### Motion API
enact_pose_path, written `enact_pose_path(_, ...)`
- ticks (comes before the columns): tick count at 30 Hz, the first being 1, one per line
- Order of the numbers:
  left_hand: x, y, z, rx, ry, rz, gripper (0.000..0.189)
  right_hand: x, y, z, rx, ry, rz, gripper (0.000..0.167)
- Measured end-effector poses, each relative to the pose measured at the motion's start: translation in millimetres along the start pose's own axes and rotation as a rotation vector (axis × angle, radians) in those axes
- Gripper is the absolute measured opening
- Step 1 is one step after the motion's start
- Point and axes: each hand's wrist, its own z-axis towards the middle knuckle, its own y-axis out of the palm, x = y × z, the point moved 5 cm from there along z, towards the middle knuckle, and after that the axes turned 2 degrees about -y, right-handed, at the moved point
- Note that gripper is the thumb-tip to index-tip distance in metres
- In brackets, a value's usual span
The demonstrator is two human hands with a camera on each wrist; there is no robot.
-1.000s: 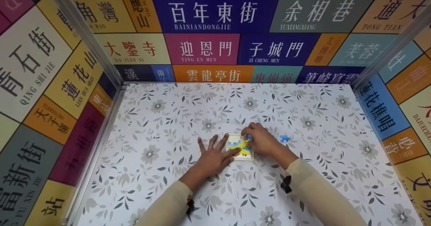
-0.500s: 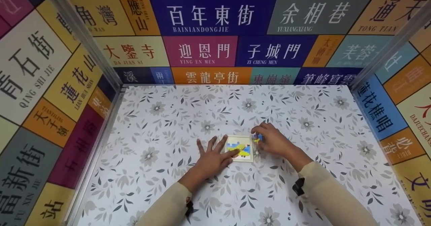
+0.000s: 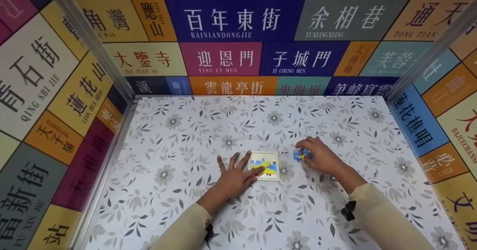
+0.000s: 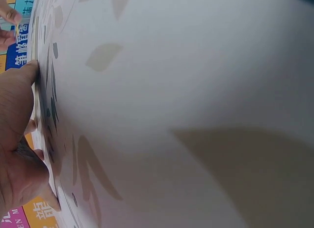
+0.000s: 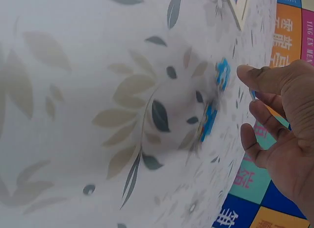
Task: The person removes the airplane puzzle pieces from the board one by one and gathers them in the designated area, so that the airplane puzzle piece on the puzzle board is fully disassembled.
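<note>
Cream-framed jigsaw on counter; left hand, grip spread, touches it. Right hand, grip pinching small jigsaw piece near loose blue pieces. Piece probably light, stiff; best taken by edges.

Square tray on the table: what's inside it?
Inside the tray, blue-and-yellow puzzle pieces lie in the nearer part, with pale bottom showing beyond. The left hand lies over one side, so whatever it covers can't be seen.
</note>
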Motion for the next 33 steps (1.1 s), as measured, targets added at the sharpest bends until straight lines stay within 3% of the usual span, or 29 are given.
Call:
enact_pose_path(15, 0.4, -1.1, -1.8, 0.007, 0.005, 0.005, 0.048, 38.8, -21.3, -27.9, 0.009, 0.064, 0.025, 0.042)
enact_pose_path(24, 1.0, -1.7, -1.7, 0.009, -0.004, -0.008, 0.048, 59.9, -28.7, -38.8, 0.008, 0.143, -0.015, 0.028)
enact_pose_path(33, 0.7, -2.4, -0.8, -0.006, -0.013, -0.008, 0.048, 66.9, -22.5, -41.2, 0.031, 0.066, -0.07, 0.018)
